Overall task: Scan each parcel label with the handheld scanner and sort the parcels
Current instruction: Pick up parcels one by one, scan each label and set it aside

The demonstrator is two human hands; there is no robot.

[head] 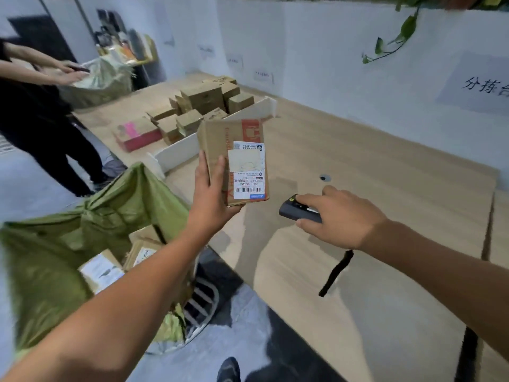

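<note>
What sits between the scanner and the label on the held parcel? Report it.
Nothing visible does. The scanner in the right hand faces the parcel across open air; the thumb of the left hand lies beside the label, not on it.

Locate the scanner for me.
Head view, right of centre: the right hand holds the scanner over the table, right of the parcel in the left hand.

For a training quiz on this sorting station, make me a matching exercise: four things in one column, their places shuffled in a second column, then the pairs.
Things
1. labelled parcel
2. scanner
3. green sack
4. white divider

Places
A. standing on the table, in front of the pile of boxes
B. in the right hand
C. beside the table, lower left, with parcels inside
D. in the left hand

Pairs: 1-D, 2-B, 3-C, 4-A
</note>
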